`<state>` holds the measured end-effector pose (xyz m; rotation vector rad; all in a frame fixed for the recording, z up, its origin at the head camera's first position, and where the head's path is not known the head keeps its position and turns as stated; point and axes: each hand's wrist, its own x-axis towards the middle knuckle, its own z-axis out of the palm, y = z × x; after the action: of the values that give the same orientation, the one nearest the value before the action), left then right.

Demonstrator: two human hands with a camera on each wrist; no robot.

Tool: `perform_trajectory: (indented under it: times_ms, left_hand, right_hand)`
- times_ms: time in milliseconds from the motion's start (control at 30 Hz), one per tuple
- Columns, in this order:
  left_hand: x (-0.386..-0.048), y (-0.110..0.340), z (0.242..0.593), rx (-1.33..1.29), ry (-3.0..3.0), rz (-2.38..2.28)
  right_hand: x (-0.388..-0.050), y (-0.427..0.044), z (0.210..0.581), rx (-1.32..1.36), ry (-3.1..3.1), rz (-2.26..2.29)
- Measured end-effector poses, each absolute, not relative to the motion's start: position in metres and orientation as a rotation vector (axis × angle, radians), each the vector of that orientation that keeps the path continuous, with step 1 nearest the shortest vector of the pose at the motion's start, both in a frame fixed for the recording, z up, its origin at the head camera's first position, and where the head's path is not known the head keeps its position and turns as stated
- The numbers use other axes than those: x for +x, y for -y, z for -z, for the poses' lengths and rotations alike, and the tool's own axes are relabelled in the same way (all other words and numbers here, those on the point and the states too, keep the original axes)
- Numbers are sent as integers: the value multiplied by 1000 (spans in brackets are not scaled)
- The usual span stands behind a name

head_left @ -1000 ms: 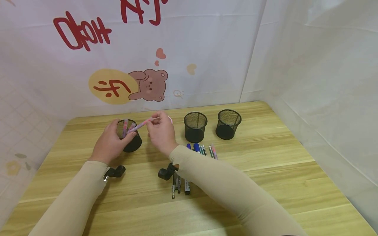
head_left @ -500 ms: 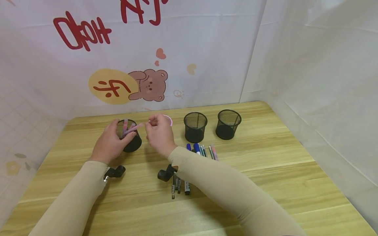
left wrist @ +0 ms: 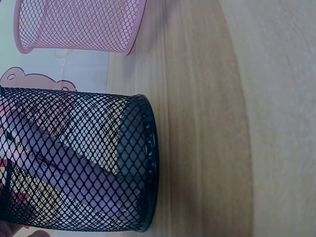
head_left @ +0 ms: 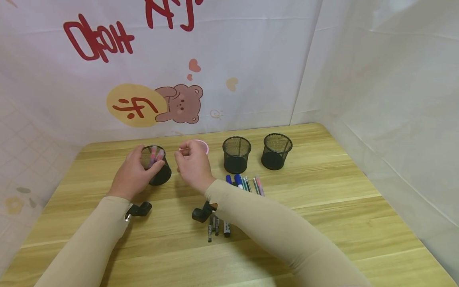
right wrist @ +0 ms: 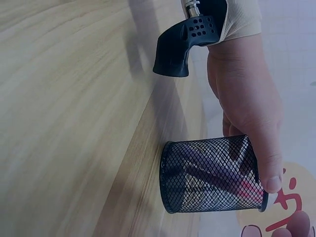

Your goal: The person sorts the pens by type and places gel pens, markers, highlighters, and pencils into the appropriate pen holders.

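My left hand grips a black mesh pen cup at the left of the table, its thumb over the near rim. Pink and purple pens stand leaning inside this cup. Through the mesh in the left wrist view, the pens slant down to the base. Just right of the cup hovers my right hand, fingers loosely bent, with no object visible in them. It partly hides a pink mesh cup behind it. The right wrist view shows the left thumb on the cup's rim.
Two more black mesh cups stand at the back right. Blue markers, pencils and a pink pen lie before them. Black pens and a black-capped marker lie nearer, partly under the right forearm.
The purple-and-pink pen that my right hand held has been let go into the left black cup. The right hand has shifted only slightly; the left hand keeps its place on the cup.
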<state>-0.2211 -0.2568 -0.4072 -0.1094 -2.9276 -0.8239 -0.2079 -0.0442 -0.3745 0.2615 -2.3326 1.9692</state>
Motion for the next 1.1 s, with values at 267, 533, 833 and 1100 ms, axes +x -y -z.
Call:
perform_trajectory:
  times_ms: [267,533,833,1100]
  left_hand:
    - [-221,258,408,-109,2918,825]
    - [-221,260,409,-102,2921,826]
    - [-221,259,408,-99,2925,831]
    - [-224,259,408,-108,2931,835]
  right_hand:
    - [-206,31,374,291,2515,-1796]
    - [-201,8,373,442,2704,-1540]
    - [-196,-32,363,590,2960,-1203]
    - [-204,-91,358,638,3167,-966]
